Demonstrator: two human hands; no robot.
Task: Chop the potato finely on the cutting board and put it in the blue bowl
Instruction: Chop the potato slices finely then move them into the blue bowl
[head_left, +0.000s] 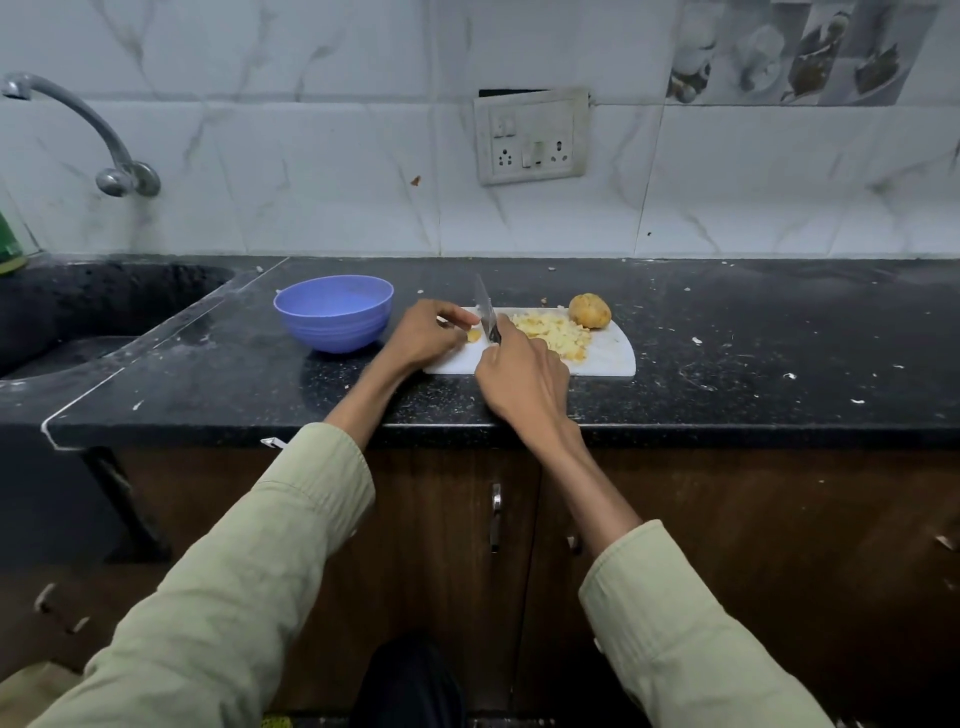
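A white cutting board lies on the black counter. On it sits a heap of finely chopped potato and, at its far right corner, a whole unpeeled potato piece. My right hand grips a knife whose blade points away from me, its edge down beside a small potato piece. My left hand holds that small piece against the board with curled fingers. The blue bowl stands just left of the board and looks empty.
A sunken black sink with a metal tap lies at the left. Small white scraps dot the counter to the right of the board. A wall socket sits on the tiled wall. Cabinet doors are below the counter edge.
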